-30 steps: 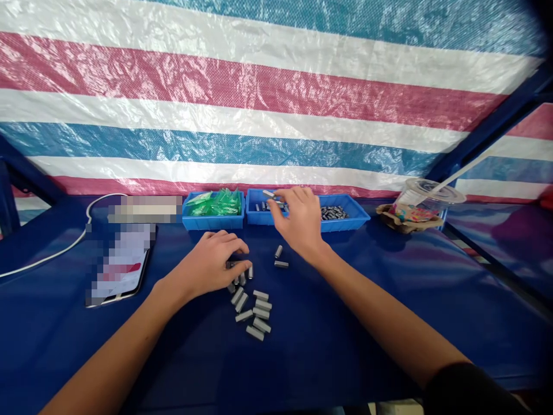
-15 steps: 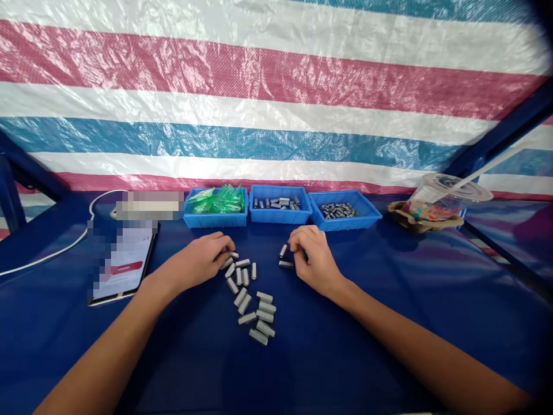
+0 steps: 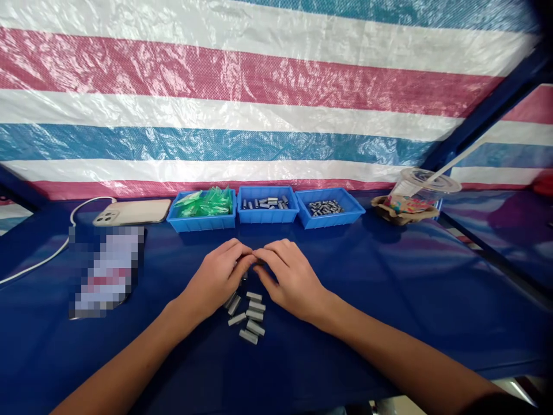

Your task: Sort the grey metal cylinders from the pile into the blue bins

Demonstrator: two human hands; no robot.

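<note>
My left hand (image 3: pixel 222 274) and my right hand (image 3: pixel 294 279) meet over the table with thumbs and fingers closed and fingertips touching. A dark sliver shows between the tips, too covered to make out. Below them lie several short grey metal pieces (image 3: pixel 256 306) with flat sides, like long hex nuts. A few more are partly hidden under my left hand.
On the blue table (image 3: pixel 367 288), three blue bins stand behind my hands: one with green plastic packets (image 3: pixel 211 202), one with metal pieces (image 3: pixel 271 202), one with smaller metal parts (image 3: pixel 326 207). Left are two phones (image 3: pixel 138 212) and a cable; right, a lidded cup (image 3: pixel 410 193).
My hands have come together from either side, the right moving left and the left moving right. They now cover the upper metal pieces. The view has shifted slightly.
</note>
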